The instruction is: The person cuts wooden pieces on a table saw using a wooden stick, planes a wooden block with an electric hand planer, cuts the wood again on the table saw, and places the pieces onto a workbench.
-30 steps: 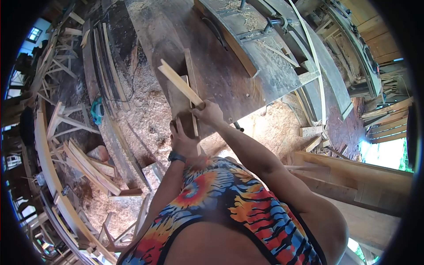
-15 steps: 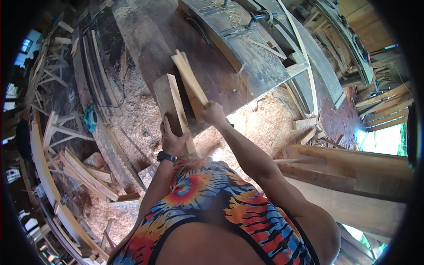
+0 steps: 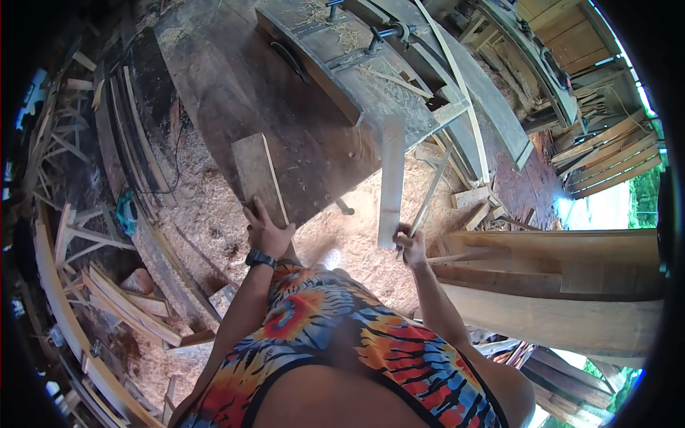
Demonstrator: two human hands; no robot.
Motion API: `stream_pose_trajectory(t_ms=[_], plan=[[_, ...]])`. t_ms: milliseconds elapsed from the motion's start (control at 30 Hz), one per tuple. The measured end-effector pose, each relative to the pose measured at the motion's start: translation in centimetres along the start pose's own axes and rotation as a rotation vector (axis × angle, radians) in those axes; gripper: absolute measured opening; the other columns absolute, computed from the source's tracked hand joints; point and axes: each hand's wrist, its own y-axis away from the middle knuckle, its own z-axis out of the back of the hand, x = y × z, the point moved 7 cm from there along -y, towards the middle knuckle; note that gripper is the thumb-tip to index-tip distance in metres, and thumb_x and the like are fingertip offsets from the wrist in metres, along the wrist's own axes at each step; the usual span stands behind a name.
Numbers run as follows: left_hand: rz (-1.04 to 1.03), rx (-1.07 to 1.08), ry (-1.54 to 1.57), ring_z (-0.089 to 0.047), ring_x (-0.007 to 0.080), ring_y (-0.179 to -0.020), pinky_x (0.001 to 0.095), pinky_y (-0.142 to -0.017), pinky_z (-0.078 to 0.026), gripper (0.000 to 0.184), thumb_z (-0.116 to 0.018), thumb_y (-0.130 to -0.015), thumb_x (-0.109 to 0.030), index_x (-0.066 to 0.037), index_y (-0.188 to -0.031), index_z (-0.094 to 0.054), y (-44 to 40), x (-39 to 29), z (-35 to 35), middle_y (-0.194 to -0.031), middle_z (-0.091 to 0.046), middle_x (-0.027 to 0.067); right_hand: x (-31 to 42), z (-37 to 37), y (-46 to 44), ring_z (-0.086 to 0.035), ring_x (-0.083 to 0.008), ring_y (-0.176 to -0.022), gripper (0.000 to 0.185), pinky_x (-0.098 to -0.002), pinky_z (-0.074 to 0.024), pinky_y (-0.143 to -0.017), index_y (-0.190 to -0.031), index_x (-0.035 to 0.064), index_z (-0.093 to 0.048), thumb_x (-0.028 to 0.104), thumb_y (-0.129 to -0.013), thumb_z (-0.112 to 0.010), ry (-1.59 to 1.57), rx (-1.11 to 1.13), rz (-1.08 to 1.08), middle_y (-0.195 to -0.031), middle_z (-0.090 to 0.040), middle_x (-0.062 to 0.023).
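Observation:
My left hand (image 3: 267, 232), with a dark watch on its wrist, has its fingers spread over the near end of a wooden block (image 3: 257, 171). That block lies on the corner of the brown worktable (image 3: 307, 157). Out to the right, beyond the table's front edge, my right hand (image 3: 410, 246) is closed round the lower ends of two pieces: a pale flat board (image 3: 391, 182) and a thin strip (image 3: 433, 192). Both pieces point away from me and fan apart at the top.
A long wooden fence (image 3: 314, 68) and a black clamp (image 3: 385, 36) are on the table. Shavings (image 3: 357, 257) cover the floor. Large planks (image 3: 542, 264) are at the right, timber pieces (image 3: 128, 307) at the left. A teal tool (image 3: 126, 212) sits on a board.
My right hand has carried its pieces rightward, away from the block and off the table's edge, and they have fanned apart. My left hand has stayed on the block.

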Motion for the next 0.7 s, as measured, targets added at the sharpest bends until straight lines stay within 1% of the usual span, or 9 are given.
stream_pose_trajectory(t_ms=[133, 267, 333, 367, 467, 500, 600, 667, 700], plan=[[0.029, 0.08, 0.013, -0.052, 0.0569, -0.117, 0.0531, -0.094, -0.052, 0.118, -0.079, -0.07, -0.042, -0.005, -0.156, -0.007, -0.2, -1.2, 0.5, -0.151, -0.016, 0.0406, 2.6, -0.7, -8.2, -0.047, -0.0113, -0.052, 0.02, -0.0243, -0.0381, -0.048, -0.087, -0.0048, -0.064, 0.001, -0.073, -0.052, -0.073, -0.068, -0.011, -0.068, -0.053, -0.0037], [0.014, 0.048, -0.026, -0.046, 0.0583, -0.124, 0.0533, -0.097, -0.05, 0.117, -0.078, -0.071, -0.045, -0.005, -0.156, -0.008, -0.4, -1.5, 0.3, -0.151, -0.016, 0.0414, 2.8, -1.6, -16.9, -0.041, -0.0107, -0.05, 0.025, -0.0258, -0.0346, -0.046, -0.096, -0.0058, -0.066, -0.003, -0.076, -0.05, -0.273, -0.07, -0.164, -0.065, -0.049, -0.0016], [-0.001, 0.019, -0.045, -0.042, 0.0588, -0.127, 0.0532, -0.099, -0.049, 0.117, -0.078, -0.072, -0.047, -0.004, -0.156, -0.01, -0.4, -1.6, -0.1, -0.151, -0.017, 0.0418, 4.4, -2.3, -18.6, -0.042, -0.0103, -0.05, 0.033, -0.0258, -0.0364, -0.047, -0.107, -0.006, -0.067, -0.001, -0.078, -0.053, -0.274, -0.161, -0.066, -0.063, -0.047, -0.0009], [-0.005, 0.012, -0.043, -0.04, 0.0589, -0.128, 0.0531, -0.1, -0.048, 0.117, -0.078, -0.072, -0.048, -0.004, -0.156, -0.01, -0.5, -1.7, -0.2, -0.15, -0.017, 0.0421, 4.8, -2.3, -19.1, -0.043, -0.01, -0.048, 0.038, -0.0262, -0.0369, -0.045, -0.117, -0.0031, -0.066, 0.003, -0.081, -0.059, -0.322, -0.199, -0.064, -0.061, -0.049, -0.0012], [-0.047, -0.044, -0.029, -0.037, 0.0592, -0.131, 0.0532, -0.103, -0.045, 0.116, -0.077, -0.073, -0.051, -0.004, -0.156, -0.013, -0.4, -1.7, -0.5, -0.15, -0.019, 0.0427, 7.5, -2.1, -16.2, -0.045, -0.0107, -0.043, 0.033, -0.0274, -0.0348, -0.038, -0.113, 0.0004, -0.068, 0.009, -0.081, -0.068, -0.169, -0.432, 0.012, -0.059, -0.052, -0.0012], [-0.067, -0.071, -0.022, -0.036, 0.0593, -0.131, 0.0533, -0.104, -0.044, 0.115, -0.077, -0.073, -0.052, -0.004, -0.156, -0.014, -0.5, -1.8, -0.6, -0.15, -0.019, 0.0429, 8.7, -2.1, -14.8, -0.045, -0.0107, -0.042, 0.039, -0.0284, -0.0356, -0.038, -0.116, -0.0008, -0.066, 0.013, -0.08, -0.072, -0.058, -0.481, 0.133, -0.056, -0.052, -0.0006], [-0.109, -0.112, 0.02, -0.035, 0.0595, -0.132, 0.054, -0.106, -0.041, 0.114, -0.076, -0.074, -0.054, -0.004, -0.156, -0.015, -0.6, -2.2, -1.5, -0.149, -0.019, 0.0436, 10.8, -5.3, -7.9, -0.05, -0.0102, -0.048, 0.038, -0.0281, -0.0394, -0.041, -0.113, -0.0044, -0.066, 0.014, -0.081, -0.073, 0.105, -0.306, 0.177, -0.064, -0.058, -0.0036], [-0.111, -0.112, 0.005, -0.035, 0.0593, -0.132, 0.0539, -0.106, -0.042, 0.113, -0.075, -0.074, -0.056, -0.005, -0.156, -0.015, -0.8, -2.9, -2.0, -0.149, -0.02, 0.0435, 6.5, -6.4, -5.4, -0.053, -0.0088, -0.054, 0.037, -0.0236, -0.043, -0.048, -0.113, -0.0055, -0.066, 0.011, -0.081, -0.074, 0.196, -0.131, 0.163, -0.079, -0.066, -0.0078], [-0.095, -0.086, -0.002, -0.035, 0.0592, -0.132, 0.0539, -0.106, -0.042, 0.113, -0.074, -0.075, -0.056, -0.006, -0.156, -0.015, -0.6, -3.8, -1.7, -0.149, -0.02, 0.0433, 4.4, -7.2, -3.6, -0.054, -0.0084, -0.057, 0.035, -0.0232, -0.0435, -0.05, -0.111, -0.0058, -0.067, 0.01, -0.081, -0.074, 0.192, -0.033, 0.106, -0.08, -0.067, -0.0076]])
